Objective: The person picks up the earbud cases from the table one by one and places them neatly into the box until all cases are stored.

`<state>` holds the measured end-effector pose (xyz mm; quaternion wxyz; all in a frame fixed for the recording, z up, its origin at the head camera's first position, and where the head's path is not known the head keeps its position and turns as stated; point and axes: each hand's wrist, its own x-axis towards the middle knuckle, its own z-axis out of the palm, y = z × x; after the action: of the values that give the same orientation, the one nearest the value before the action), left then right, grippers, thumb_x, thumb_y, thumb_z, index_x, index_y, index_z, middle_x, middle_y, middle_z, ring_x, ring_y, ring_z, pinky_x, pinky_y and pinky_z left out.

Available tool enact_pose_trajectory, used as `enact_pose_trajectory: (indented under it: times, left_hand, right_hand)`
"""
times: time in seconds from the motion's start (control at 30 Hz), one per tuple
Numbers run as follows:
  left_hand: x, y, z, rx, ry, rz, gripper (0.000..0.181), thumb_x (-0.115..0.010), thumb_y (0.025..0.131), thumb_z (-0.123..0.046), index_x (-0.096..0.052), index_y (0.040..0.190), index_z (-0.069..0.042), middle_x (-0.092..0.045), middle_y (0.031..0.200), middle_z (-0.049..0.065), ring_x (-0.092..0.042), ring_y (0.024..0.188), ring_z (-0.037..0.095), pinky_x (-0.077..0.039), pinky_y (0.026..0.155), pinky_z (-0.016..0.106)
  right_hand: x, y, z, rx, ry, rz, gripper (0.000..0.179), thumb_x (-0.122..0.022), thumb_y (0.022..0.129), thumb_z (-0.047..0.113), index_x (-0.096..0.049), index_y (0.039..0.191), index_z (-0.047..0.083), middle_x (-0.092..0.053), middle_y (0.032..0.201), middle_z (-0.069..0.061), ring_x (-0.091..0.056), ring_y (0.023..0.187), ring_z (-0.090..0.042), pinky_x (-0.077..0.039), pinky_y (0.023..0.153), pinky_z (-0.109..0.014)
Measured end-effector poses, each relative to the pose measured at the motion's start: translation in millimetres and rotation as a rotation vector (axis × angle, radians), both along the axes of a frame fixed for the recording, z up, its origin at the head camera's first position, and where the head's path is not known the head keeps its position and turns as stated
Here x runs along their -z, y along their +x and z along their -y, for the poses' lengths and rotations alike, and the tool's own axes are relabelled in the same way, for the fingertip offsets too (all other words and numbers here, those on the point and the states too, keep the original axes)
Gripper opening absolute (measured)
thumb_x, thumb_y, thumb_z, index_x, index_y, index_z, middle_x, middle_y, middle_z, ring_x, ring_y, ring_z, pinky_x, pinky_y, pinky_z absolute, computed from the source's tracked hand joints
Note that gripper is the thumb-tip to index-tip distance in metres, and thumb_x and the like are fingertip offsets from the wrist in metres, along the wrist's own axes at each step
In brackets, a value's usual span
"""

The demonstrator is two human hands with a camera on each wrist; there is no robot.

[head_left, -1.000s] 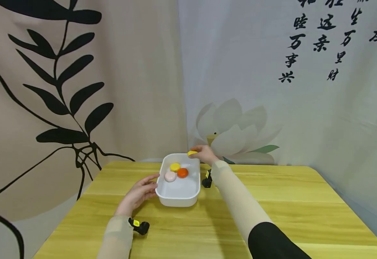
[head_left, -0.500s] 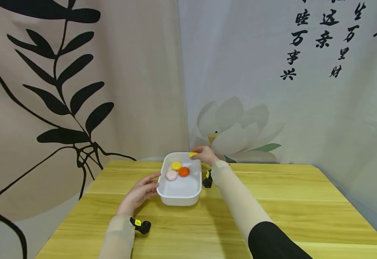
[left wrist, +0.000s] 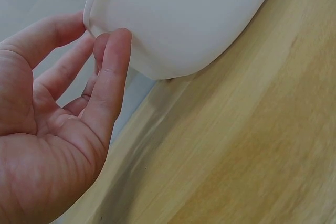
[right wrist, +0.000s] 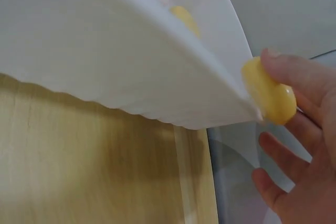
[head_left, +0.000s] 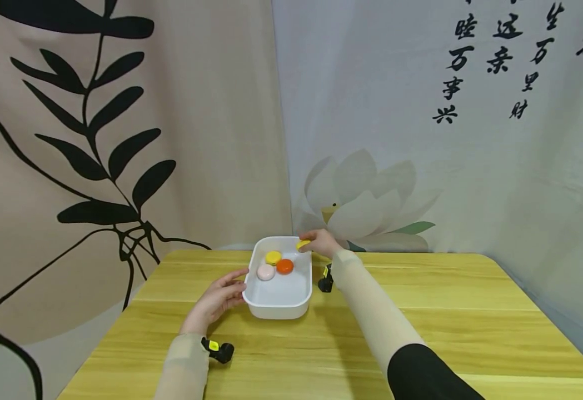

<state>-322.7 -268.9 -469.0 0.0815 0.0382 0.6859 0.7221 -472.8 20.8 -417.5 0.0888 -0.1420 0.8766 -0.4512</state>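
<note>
A white box (head_left: 278, 312) with rounded corners stands near the far edge of the table. Inside it lie a yellow disc (head_left: 273, 257), an orange disc (head_left: 284, 266) and a pale pink disc (head_left: 265, 271), all small and rounded. At the far right corner, my right hand (head_left: 322, 243) pinches another glossy yellow disc (right wrist: 269, 91) between thumb and fingers, right at the rim; its lower fingers hang loose beside the wall. My left hand (head_left: 216, 300) touches the box's left side. In the left wrist view, its relaxed fingers (left wrist: 113, 66) meet the outer wall and rim.
The wooden table (head_left: 446, 333) runs wide to the right and toward me. Close behind its far edge hangs a printed curtain (head_left: 221, 122). Black wrist cameras sit on the left wrist (head_left: 219, 351) and right wrist (head_left: 325, 279).
My right hand, still pinching the yellow disc, has shifted slightly toward me and right, lower over the box's far right corner. The left hand and the discs inside stay put.
</note>
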Motion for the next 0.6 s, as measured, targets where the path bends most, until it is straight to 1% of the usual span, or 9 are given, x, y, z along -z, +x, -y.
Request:
enact_pose_trajectory:
  times: [0.17, 0.27, 0.5, 0.6]
  left_hand:
    - [0.6, -0.4, 0.2, 0.002, 0.001, -0.002, 0.056, -0.058, 0.096, -0.005, -0.036, 0.148, -0.001, -0.053, 0.115, 0.023, -0.060, 0.084, 0.020, -0.055, 0.079, 0.030]
    - [-0.2, -0.9, 0.0, -0.006, -0.002, 0.001, 0.055, -0.058, 0.096, -0.005, -0.037, 0.147, -0.002, -0.053, 0.115, 0.023, -0.060, 0.085, 0.021, -0.055, 0.080, 0.030]
    - [-0.3, -1.8, -0.1, -0.021, -0.006, 0.019, 0.055, -0.059, 0.096, -0.005, -0.038, 0.147, -0.003, -0.053, 0.116, 0.022, -0.060, 0.083, 0.020, -0.055, 0.080, 0.030]
    - [0.5, -2.0, 0.2, -0.017, -0.008, 0.019, 0.056, -0.059, 0.095, -0.006, -0.038, 0.147, -0.003, -0.052, 0.116, 0.022, -0.059, 0.082, 0.018, -0.055, 0.079, 0.029]
  right_hand:
    - [1.2, -2.3, -2.7, 0.010, -0.004, 0.026, 0.039, -0.075, 0.085, 0.019, -0.066, 0.123, 0.011, -0.062, 0.126, -0.007, -0.054, 0.117, -0.027, -0.044, 0.101, -0.044]
    - [0.5, -2.4, -4.0, 0.015, -0.005, 0.019, 0.037, -0.073, 0.087, 0.020, -0.066, 0.122, 0.011, -0.062, 0.125, -0.006, -0.055, 0.115, -0.027, -0.045, 0.100, -0.045]
    - [-3.9, 3.0, -5.0, 0.034, 0.003, 0.014, 0.034, -0.071, 0.089, 0.022, -0.067, 0.121, 0.011, -0.063, 0.123, -0.006, -0.055, 0.112, -0.027, -0.045, 0.098, -0.044]
    - [-6.1, 5.7, -5.5, 0.036, 0.001, 0.019, 0.035, -0.071, 0.088, 0.024, -0.067, 0.121, 0.011, -0.062, 0.123, -0.006, -0.055, 0.113, -0.027, -0.045, 0.099, -0.045]
